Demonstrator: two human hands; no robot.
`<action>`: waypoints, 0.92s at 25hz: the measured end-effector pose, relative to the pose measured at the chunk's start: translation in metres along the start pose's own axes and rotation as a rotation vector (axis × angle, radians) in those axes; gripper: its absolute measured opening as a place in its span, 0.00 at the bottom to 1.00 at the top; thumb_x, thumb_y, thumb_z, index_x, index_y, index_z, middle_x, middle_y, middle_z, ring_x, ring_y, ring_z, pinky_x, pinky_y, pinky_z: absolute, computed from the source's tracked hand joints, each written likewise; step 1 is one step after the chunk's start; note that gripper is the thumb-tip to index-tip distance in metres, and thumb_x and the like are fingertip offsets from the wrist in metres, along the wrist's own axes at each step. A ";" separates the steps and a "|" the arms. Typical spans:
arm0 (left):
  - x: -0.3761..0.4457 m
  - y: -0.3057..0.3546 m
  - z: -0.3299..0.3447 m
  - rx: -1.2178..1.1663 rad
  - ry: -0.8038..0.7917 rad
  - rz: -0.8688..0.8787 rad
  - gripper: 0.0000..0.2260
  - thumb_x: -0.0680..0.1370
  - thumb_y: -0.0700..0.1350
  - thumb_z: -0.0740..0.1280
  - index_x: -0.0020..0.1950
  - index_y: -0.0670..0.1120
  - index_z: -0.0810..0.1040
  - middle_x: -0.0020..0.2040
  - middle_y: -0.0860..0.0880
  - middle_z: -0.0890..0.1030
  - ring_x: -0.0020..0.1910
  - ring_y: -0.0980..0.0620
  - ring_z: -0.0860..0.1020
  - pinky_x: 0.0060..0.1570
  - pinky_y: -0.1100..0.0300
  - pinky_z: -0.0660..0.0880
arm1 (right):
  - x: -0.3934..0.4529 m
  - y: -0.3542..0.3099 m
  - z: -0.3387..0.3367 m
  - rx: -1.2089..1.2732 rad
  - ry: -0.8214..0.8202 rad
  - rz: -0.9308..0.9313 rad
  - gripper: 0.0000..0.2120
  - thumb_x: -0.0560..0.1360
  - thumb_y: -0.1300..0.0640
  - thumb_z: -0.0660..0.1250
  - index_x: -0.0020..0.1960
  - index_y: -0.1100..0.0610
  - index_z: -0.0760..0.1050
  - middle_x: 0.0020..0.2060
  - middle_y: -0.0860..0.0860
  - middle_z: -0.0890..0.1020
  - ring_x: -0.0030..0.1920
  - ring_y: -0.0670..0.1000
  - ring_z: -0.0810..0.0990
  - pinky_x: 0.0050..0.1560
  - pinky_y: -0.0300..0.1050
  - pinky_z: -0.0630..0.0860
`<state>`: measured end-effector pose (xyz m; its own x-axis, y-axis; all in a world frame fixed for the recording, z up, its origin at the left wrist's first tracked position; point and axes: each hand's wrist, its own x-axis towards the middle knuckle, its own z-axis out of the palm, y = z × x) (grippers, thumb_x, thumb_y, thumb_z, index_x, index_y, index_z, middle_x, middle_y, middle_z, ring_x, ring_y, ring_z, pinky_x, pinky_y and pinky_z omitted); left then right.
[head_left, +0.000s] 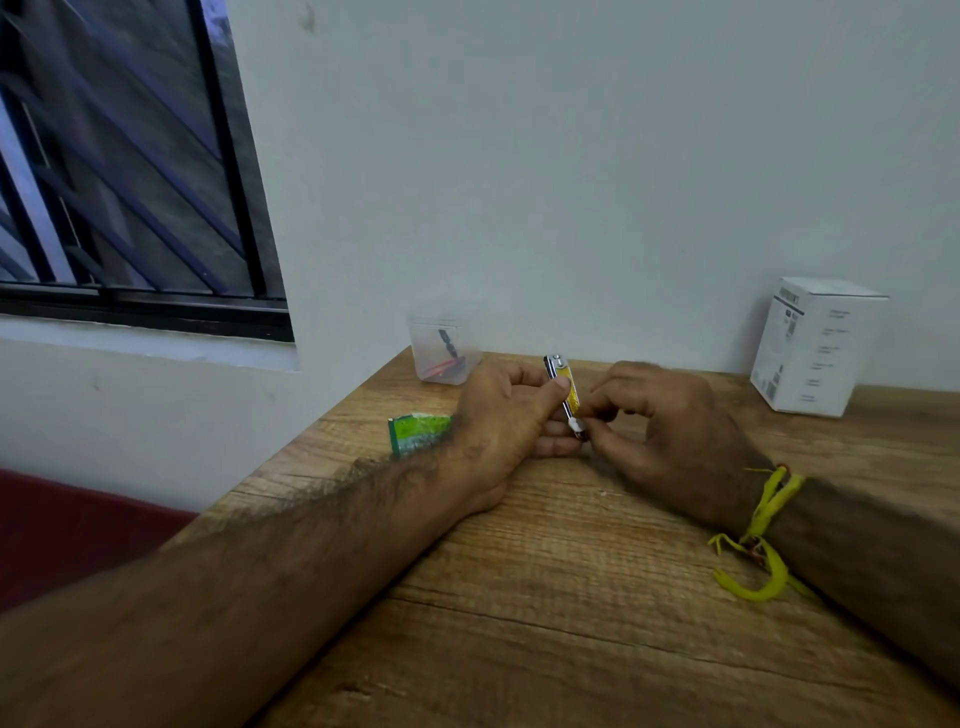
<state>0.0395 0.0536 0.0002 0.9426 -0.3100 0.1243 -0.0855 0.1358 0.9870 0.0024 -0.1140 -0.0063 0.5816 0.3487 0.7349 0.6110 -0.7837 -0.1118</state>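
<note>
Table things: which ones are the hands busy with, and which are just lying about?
In the job: nail clipper, held by the left hand, its lower end pinched by the right hand.

Just lying about: clear tub, green packet, white box, all on the wooden table.

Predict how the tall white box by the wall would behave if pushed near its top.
The white box stands upright, taller than wide, so it would probably tip rather than slide. Its cardboard-looking walls suggest it is light and may dent if squeezed.
</note>
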 end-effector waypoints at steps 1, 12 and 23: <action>0.000 0.000 0.000 -0.001 0.000 0.007 0.05 0.81 0.40 0.68 0.49 0.39 0.77 0.42 0.38 0.86 0.33 0.48 0.84 0.36 0.56 0.84 | 0.000 0.000 0.000 0.003 0.014 0.008 0.01 0.72 0.60 0.71 0.44 0.56 0.82 0.37 0.48 0.79 0.39 0.48 0.78 0.41 0.51 0.76; 0.001 0.000 0.000 -0.064 -0.030 0.023 0.09 0.80 0.36 0.69 0.58 0.34 0.76 0.44 0.37 0.86 0.36 0.48 0.85 0.35 0.58 0.83 | 0.001 -0.006 -0.001 -0.017 -0.012 0.043 0.05 0.73 0.54 0.67 0.42 0.54 0.80 0.36 0.46 0.78 0.39 0.46 0.76 0.40 0.47 0.75; 0.001 0.001 -0.004 -0.070 -0.074 0.044 0.15 0.76 0.34 0.73 0.62 0.38 0.76 0.44 0.41 0.86 0.41 0.46 0.86 0.39 0.58 0.84 | 0.005 -0.005 0.001 0.575 0.293 0.782 0.04 0.73 0.58 0.75 0.44 0.58 0.84 0.35 0.54 0.86 0.35 0.48 0.85 0.34 0.35 0.78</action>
<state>0.0416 0.0575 0.0008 0.9119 -0.3705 0.1766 -0.1008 0.2149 0.9714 0.0032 -0.1076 -0.0026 0.8217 -0.3567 0.4446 0.3265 -0.3447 -0.8801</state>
